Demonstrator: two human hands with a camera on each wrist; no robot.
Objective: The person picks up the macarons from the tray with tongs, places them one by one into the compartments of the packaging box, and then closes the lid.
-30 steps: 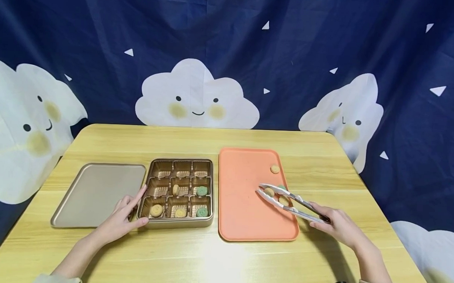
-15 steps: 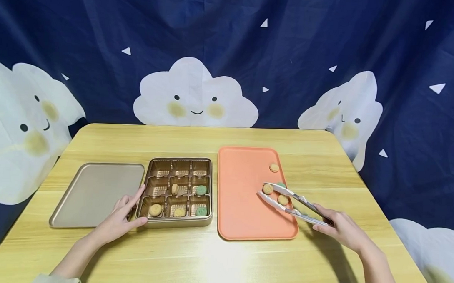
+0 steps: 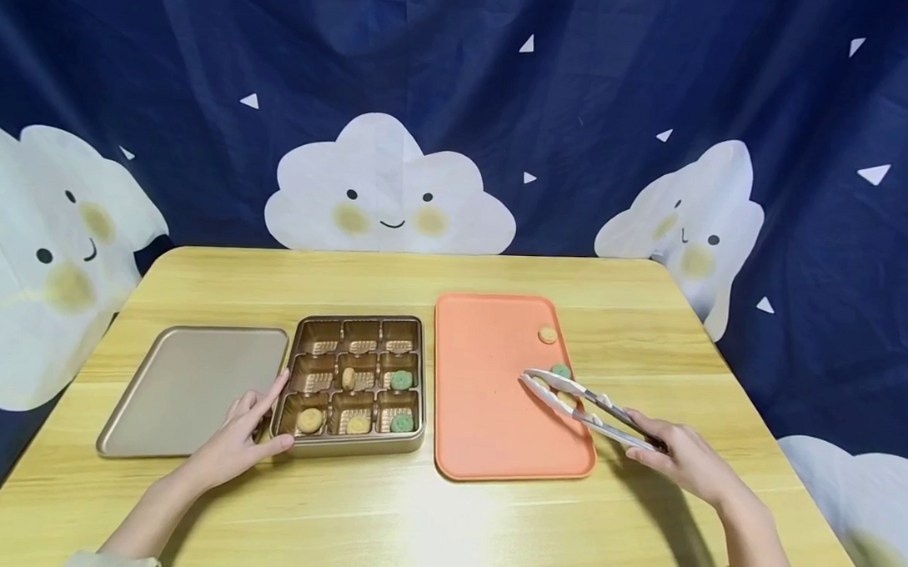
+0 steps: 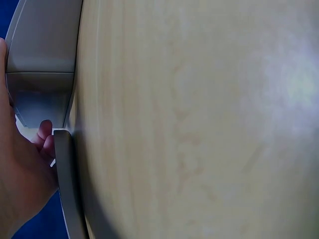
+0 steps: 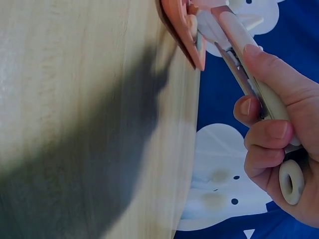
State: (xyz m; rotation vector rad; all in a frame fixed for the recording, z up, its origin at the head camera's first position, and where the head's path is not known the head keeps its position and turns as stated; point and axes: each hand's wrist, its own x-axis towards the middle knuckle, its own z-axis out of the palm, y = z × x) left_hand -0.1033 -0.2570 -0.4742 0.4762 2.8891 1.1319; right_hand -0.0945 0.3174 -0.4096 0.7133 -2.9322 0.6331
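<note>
My right hand [image 3: 675, 456] grips the tongs [image 3: 599, 424], their arms narrowed around tan cookies [image 3: 567, 399] on the tray's [image 3: 486, 431] right half; whether the tips pinch one, I cannot tell. My left hand [image 3: 232, 443], thumb and forefinger spread, touches the tin [image 3: 354, 448]. Picking up, I judge; next wants a gentle squeeze.

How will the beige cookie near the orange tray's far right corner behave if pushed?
Lying flat, the beige cookie probably slides, not rolls. It's small, so likely light. The raised rim of the orange tray may stop it.
</note>
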